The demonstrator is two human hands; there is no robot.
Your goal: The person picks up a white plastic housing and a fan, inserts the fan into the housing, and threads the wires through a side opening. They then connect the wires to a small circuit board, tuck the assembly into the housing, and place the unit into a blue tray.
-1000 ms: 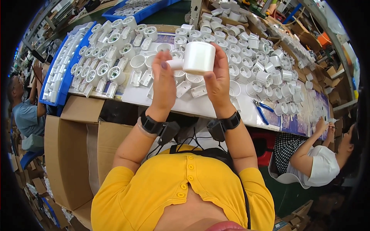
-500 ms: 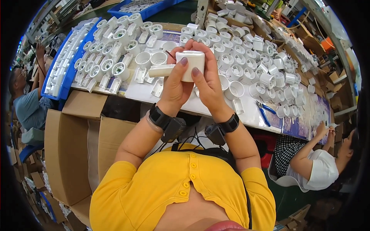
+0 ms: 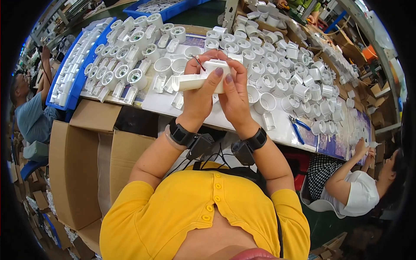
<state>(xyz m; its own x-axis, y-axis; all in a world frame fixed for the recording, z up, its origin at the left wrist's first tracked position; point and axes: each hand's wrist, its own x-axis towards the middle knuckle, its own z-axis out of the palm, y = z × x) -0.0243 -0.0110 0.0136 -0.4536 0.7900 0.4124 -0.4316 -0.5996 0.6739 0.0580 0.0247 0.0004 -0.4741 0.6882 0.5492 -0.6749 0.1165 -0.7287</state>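
Above the near part of the worktable, both hands are closed around a white plastic housing (image 3: 212,66) with a trough-like arm (image 3: 188,82) sticking out to the left. My left hand (image 3: 197,99) grips it from the left, thumb across its front. From the other side my right hand (image 3: 236,95) presses it, with its thumb beside the left one. A thin dark and red wire (image 3: 200,63) curves up by the left fingers. Fingers hide much of the housing's back and lower part. Nearest to the hands are white round cups (image 3: 163,66) and small white rectangular pieces (image 3: 158,83).
Many white cups (image 3: 266,82) crowd the table's right half. Blue-handled cutters (image 3: 298,129) lie near its front edge. A blue tray (image 3: 77,82) of white tubes stands left, with an open cardboard box (image 3: 78,173) below. One person (image 3: 355,190) sits right, another (image 3: 32,117) left.
Both hands have tilted the white housing, so its upper side and the trough of its arm show more. The arm has shifted slightly right, and the wire is more visible.
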